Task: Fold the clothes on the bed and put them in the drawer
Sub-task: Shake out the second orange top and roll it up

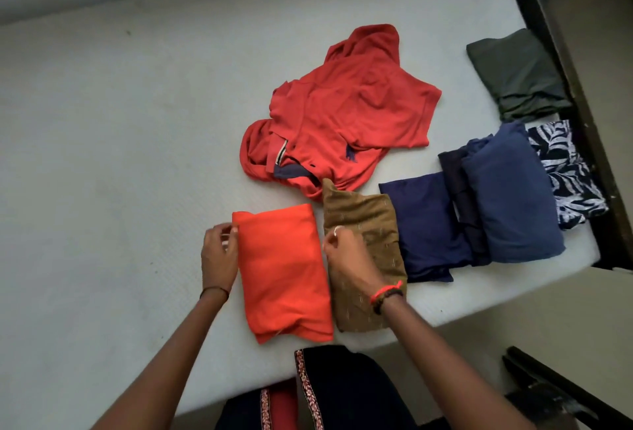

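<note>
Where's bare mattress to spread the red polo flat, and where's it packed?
Free: the wide mattress stretch left of the orange fold and red polo. Crowded: right edge, brown fold through the patterned piece, side by side.

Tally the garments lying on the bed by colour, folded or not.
Orange: 1 (orange garment)
Red: 1 (red shirt)
Brown: 1 (brown garment)
Blue shades: 3 (navy garment, dark navy garment, blue garment)
Dark green: 1 (dark green garment)
Black-and-white print: 1 (leaf-print garment)
Total: 8
</note>
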The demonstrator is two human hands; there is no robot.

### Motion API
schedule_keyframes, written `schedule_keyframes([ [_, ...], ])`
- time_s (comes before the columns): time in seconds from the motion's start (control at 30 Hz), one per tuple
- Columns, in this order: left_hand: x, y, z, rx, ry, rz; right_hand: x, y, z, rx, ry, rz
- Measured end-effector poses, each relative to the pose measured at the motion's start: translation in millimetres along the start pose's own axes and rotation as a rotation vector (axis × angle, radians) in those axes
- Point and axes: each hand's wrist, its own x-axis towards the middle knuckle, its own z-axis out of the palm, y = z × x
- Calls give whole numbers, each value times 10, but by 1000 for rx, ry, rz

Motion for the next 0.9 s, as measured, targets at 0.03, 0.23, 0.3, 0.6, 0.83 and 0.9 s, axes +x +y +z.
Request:
schedule_keyframes([
  [0.03,150,137,22,-8,-9,13,156,-96,-131,16,51,-69],
  [0.23,882,907,484,-85,-97,-24,1221,-601,-527,-67,171,-323],
  [0.3,1049,1030,691,-9,-139,-178,1459,-650,-484,-249,52,-328],
  [0.6,1194,1206,603,83,-259,-225,1552,-750,-635,-188,59,-243],
  [0.83,1057,1805,57,-543,-219,-433,1165,-1075,-1207,286,146,-110],
  [0.9,997,2096,-128,-619,-164,-402,959,-1253,-1434,592,127,-111],
])
